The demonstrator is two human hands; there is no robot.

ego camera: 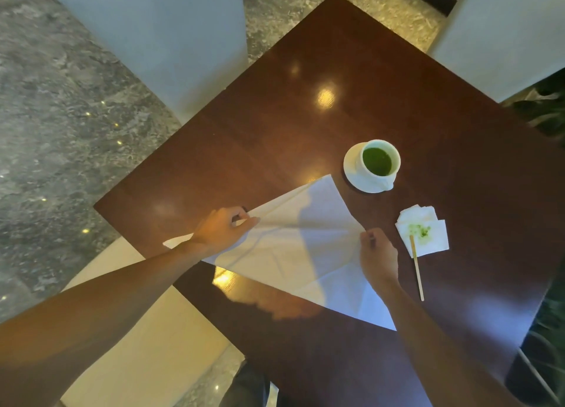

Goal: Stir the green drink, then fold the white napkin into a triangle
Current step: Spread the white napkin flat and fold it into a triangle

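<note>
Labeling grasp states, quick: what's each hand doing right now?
Left hand: fingers pinch the white napkin edge.
Right hand: fingers pinch the napkin's right corner.

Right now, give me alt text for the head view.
Both hands work a white napkin on a dark wooden table: left hand pinches its left edge, right hand pinches its right. Beyond sit a cup of green drink, a stained paper napkin and a wooden stirrer.

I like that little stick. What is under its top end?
The stick's top end lies on a small stack of paper napkins stained green. Its lower part lies on the table. Whatever is beneath the napkins is covered.
</note>
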